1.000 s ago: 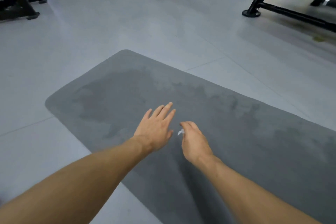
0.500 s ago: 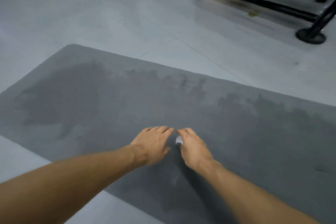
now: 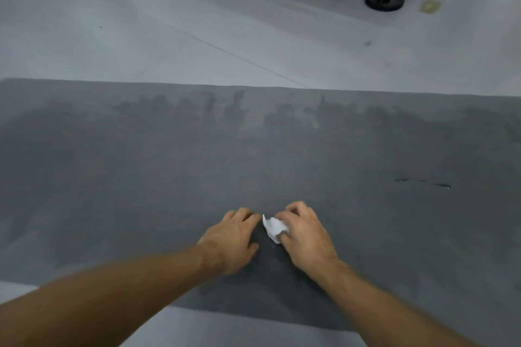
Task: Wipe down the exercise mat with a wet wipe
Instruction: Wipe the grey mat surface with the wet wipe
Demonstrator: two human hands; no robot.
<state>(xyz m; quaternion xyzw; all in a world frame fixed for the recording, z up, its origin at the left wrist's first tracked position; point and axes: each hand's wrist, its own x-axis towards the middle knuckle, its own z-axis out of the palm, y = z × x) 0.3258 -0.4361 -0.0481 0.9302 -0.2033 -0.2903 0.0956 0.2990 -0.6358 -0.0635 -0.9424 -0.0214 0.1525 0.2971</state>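
Pinching the wet wipe (image 3: 273, 227) in the right hand (image 3: 306, 236), thumb and curled fingers clamped round a crumpled white wad low over the near half of the exercise mat (image 3: 141, 191); touching the surface or a shade off it, cannot tell. Resting the left hand (image 3: 231, 236) just beside the wipe, fingers bent loosely onto the mat, holding nothing. Showing far more of the wipe than a second ago, then only a sliver at the right fingertips. Bending the left fingers too, flat and spread a second ago, and drawing both hands closer together. Looking squarely across the mat now, no longer along a slant. Reads as bunching or regathering the wipe between strokes rather than a stroke under way, so probably a pause to find a fresh face. Judging by the darker damp patches (image 3: 197, 127) spread over the middle and far part, wiping well along, with the paler strip at the far edge and the stretch round the small scuffs (image 3: 421, 183) perhaps still to do. Lying flat on the pale grey floor (image 3: 169, 36), the mat: long axis left to right across the view, both ends out of frame, long edges near and far. Pointing one corner of the wad toward the far edge and the black equipment foot (image 3: 384, 1) beyond, its own long axis roughly near to far, leaning slightly
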